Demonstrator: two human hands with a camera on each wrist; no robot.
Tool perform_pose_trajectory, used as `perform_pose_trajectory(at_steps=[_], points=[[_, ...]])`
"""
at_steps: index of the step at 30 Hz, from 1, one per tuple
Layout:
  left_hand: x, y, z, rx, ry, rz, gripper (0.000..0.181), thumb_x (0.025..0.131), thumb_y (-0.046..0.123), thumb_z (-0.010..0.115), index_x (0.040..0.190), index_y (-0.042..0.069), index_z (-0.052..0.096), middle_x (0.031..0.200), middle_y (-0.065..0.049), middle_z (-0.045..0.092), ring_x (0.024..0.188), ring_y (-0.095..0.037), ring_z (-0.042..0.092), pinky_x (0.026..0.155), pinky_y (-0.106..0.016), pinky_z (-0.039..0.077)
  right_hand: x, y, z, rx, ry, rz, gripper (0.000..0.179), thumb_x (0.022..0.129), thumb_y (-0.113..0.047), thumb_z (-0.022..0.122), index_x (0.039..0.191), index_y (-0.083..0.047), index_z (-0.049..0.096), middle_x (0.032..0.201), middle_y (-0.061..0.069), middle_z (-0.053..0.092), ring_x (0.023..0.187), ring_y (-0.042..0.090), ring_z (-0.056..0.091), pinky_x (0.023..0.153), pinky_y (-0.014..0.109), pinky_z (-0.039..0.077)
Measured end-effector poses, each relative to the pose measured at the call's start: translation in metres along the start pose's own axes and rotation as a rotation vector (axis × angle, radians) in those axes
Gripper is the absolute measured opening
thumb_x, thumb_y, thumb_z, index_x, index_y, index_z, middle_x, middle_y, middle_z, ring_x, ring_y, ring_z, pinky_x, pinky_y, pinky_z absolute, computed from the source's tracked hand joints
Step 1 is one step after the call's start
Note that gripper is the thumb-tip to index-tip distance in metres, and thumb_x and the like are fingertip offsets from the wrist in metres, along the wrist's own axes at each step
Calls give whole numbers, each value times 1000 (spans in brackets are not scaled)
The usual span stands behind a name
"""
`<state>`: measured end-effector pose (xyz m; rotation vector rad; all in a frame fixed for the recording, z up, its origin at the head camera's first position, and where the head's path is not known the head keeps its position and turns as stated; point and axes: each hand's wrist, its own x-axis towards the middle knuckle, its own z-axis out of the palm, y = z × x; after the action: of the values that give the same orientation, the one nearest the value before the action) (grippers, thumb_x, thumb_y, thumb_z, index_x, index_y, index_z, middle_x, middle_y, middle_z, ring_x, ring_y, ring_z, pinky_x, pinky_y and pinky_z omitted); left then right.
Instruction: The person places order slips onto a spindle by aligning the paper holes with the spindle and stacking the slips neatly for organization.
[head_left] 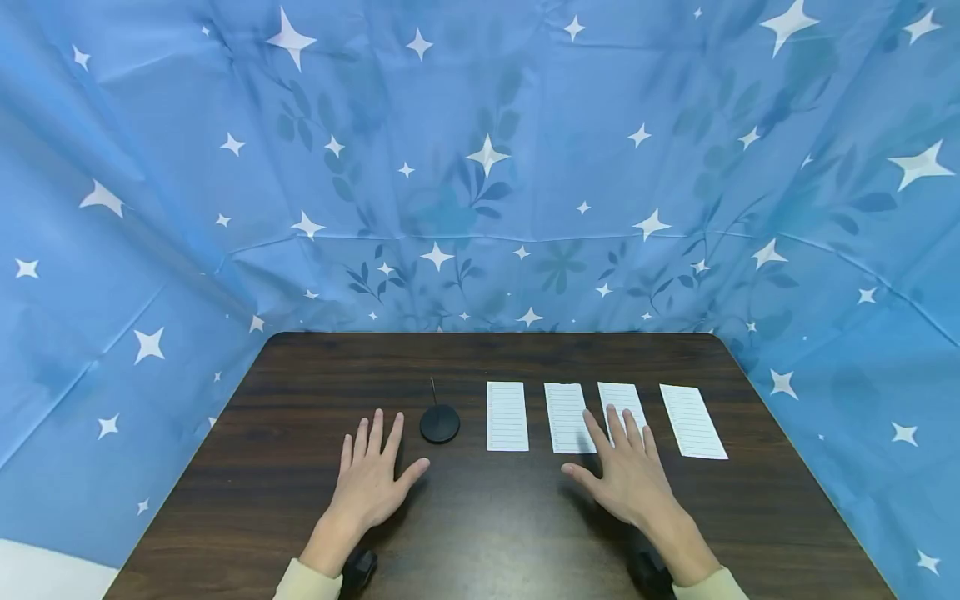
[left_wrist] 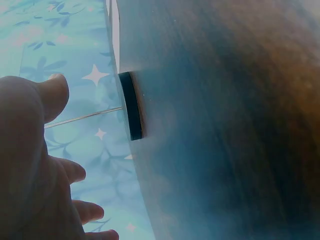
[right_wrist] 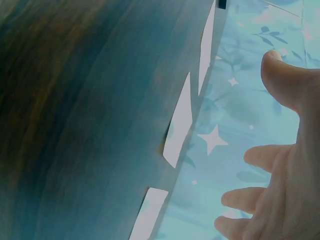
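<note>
My left hand point(head_left: 371, 483) is held palm down over the table with fingers spread, and it holds nothing. Just right of its fingertips stands a round black base point(head_left: 439, 424) with a thin upright metal spike point(head_left: 433, 392). My right hand point(head_left: 630, 475), also spread and holding nothing, hovers over the table's right half. Its fingers overlap two lined white paper cards point(head_left: 567, 417) point(head_left: 619, 400) in the head view. One more lined card point(head_left: 507, 417) lies to their left, and another card point(head_left: 693, 422) lies tilted at the far right.
The dark wood table point(head_left: 480, 517) has rounded far corners. Behind it and on both sides hangs a blue curtain point(head_left: 450, 192) with white stars and leaves. A black strap device point(head_left: 360, 571) sits at the left wrist, another point(head_left: 651, 573) at the right.
</note>
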<state>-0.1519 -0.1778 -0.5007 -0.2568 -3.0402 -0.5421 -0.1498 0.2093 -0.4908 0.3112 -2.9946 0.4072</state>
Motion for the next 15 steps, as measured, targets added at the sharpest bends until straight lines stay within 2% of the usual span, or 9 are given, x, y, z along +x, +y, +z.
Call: perform_pose_trajectory(at_steps=[11, 15], points=[[6, -2, 2, -77, -29, -1, 83, 101, 61, 48, 162, 10, 23, 166, -25, 15, 151, -47, 15, 117, -65, 10, 14, -7, 1, 54, -6, -44, 85, 95, -63, 58, 158, -10, 36, 162, 28, 24, 149, 50, 18, 115, 67, 15], [10, -3, 4, -87, -9, 7, 79, 102, 56, 50, 161, 9, 26, 164, -26, 20, 149, -48, 20, 116, -66, 16, 19, -11, 4, 68, -22, -68, 84, 96, -63, 56, 159, -10, 35, 162, 28, 23, 150, 49, 16, 116, 66, 17]])
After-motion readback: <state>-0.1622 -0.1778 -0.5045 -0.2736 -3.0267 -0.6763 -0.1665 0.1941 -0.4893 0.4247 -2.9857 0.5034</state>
